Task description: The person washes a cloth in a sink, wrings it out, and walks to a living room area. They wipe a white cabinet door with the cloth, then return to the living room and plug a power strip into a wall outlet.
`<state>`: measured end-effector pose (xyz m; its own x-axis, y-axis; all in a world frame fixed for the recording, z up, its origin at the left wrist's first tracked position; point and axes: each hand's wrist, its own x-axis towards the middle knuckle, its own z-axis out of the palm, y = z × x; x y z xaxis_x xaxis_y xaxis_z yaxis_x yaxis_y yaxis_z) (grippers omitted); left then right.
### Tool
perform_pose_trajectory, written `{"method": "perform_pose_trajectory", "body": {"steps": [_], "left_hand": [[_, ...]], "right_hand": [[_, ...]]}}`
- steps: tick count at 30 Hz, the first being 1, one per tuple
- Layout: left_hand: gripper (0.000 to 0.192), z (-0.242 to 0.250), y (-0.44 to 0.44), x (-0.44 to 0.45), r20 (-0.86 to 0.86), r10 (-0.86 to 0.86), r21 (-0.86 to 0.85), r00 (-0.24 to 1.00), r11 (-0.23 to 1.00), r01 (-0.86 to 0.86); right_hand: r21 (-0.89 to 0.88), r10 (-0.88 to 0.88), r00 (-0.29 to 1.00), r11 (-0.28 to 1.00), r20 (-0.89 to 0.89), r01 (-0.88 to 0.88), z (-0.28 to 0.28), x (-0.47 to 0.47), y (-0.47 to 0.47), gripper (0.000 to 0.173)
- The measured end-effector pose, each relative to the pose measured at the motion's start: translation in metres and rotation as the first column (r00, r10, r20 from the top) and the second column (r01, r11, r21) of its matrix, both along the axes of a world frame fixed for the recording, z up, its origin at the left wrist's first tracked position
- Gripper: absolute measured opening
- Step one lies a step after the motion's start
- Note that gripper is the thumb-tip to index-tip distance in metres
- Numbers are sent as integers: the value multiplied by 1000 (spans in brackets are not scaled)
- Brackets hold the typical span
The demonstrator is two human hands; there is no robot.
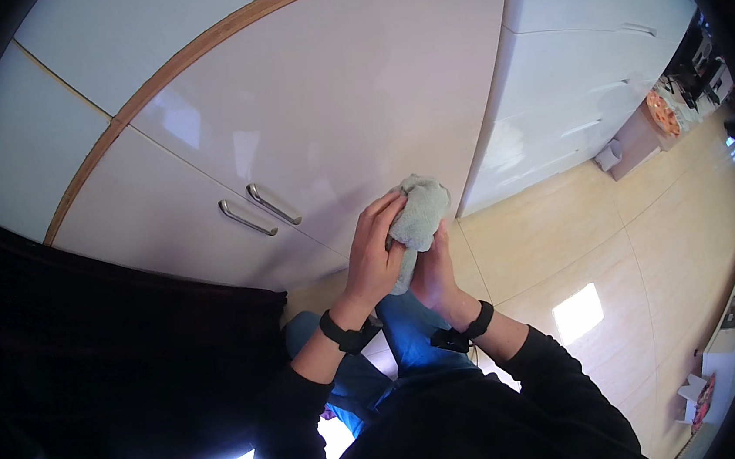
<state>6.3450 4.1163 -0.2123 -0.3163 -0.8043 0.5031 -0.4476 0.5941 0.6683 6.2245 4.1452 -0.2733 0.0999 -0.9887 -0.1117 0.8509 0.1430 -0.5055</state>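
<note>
A bunched grey-green cloth [422,211] is held between my two hands in front of a glossy white cabinet door [355,93]. My left hand [372,249] grips its left side, fingers over the top. From the right and below, my right hand [435,269] holds it, with part of that hand hidden behind the cloth. One fold hangs down between the palms. Each wrist wears a black band. To the left of the cloth, two metal bar handles [273,205] sit on the neighbouring cabinet doors.
A wooden strip [188,55] runs along the cabinet top edge. White drawers [546,96] stand at the right. Beyond them, a box [638,140] and bagged items rest by the wall. Dark fabric [123,356] fills the left side. Beige tiles [539,247] cover the floor.
</note>
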Motion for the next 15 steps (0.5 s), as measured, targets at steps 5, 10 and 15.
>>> {"method": "perform_pose_trajectory", "body": {"steps": [5,10,15], "left_hand": [[63,6,10,4,263,83,-141,961,989,-47],[53,2,19,23,65,135,-265,989,957,-113],[48,-21,30,42,42,112,-128,993,986,-106]], "right_hand": [[-106,-94,969,992,-228,71,8,-11,-16,74],[-924,-879,370,365,-301,115,88,-57,-93,52],[-990,-927,-363,126,-93,-66,143,-72,-188,56]]}}
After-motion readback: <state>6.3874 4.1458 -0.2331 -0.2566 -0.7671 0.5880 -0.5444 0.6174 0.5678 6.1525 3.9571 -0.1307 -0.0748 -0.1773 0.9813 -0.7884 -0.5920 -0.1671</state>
